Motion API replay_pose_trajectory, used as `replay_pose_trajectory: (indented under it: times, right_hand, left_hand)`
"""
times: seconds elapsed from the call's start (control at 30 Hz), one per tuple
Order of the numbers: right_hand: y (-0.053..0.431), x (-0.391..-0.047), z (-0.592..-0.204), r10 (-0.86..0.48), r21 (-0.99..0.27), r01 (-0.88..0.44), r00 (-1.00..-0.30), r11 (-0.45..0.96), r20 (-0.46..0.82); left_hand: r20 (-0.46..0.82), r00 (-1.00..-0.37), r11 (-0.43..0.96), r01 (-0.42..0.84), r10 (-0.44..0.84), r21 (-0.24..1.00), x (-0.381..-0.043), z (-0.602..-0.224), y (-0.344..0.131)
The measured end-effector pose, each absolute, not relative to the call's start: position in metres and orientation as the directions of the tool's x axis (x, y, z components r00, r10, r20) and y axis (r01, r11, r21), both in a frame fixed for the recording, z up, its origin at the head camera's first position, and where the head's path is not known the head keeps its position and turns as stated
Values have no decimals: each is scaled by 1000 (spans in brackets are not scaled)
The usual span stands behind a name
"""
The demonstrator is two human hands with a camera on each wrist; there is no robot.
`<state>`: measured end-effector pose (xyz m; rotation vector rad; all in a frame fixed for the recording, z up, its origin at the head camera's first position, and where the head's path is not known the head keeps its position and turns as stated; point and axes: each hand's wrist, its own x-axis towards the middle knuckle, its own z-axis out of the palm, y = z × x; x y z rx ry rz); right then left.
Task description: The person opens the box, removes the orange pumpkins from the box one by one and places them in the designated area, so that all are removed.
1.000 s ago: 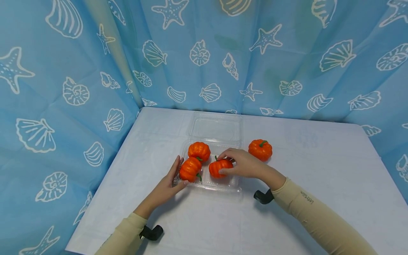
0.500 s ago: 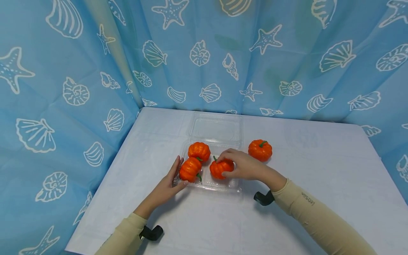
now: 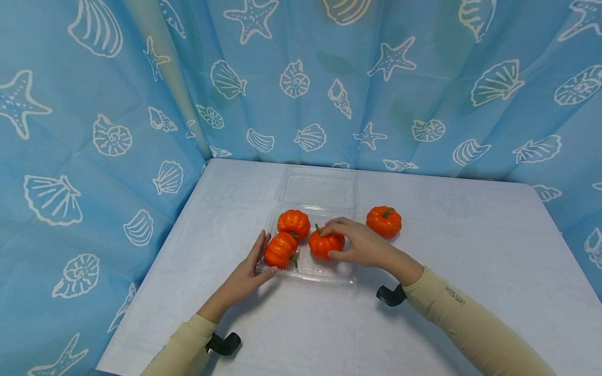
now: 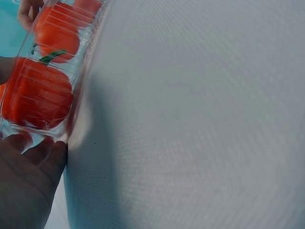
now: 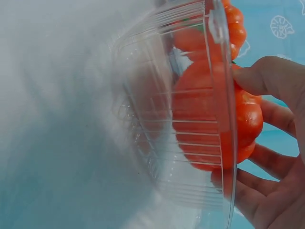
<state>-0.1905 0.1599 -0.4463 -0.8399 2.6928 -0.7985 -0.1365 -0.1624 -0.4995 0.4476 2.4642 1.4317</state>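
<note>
the pumpkins (image 3: 384, 222) look glossy — the container (image 3: 319, 190) clear, shiny plastic — tabletop (image 3: 451, 235) matt, curtain (image 3: 263, 68) and sleeves (image 3: 463, 324) cloth.

A clear plastic container (image 3: 324, 280) lies open; two ribbed orange pumpkins (image 3: 280, 250) lie tipped in its left half, a third pumpkin (image 3: 322, 247) is within its right, a fourth pumpkin (image 3: 383, 223) just outside.

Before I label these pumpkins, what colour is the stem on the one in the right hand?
That stem is green, clearest in the head view.
</note>
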Motion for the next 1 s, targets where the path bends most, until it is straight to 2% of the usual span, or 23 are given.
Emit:
replay_pose_trajectory:
  times: [0.47, 0.8, 1.0]
  right_hand:
    - [170, -187, -447, -532, -588, -450, -846, 672, 39]
    - [183, -186, -447, -502, -619, -470, -854, 629, 138]
    - [190, -185, -447, -470, -641, -446, -870, 625, 147]
  left_hand:
    - [-63, -922, 464, 132, 381, 876, -137, -501, -162]
    - [-62, -922, 467, 134, 382, 874, -136, -500, -162]
    - [-66, -923, 468, 130, 380, 874, -136, -501, -162]
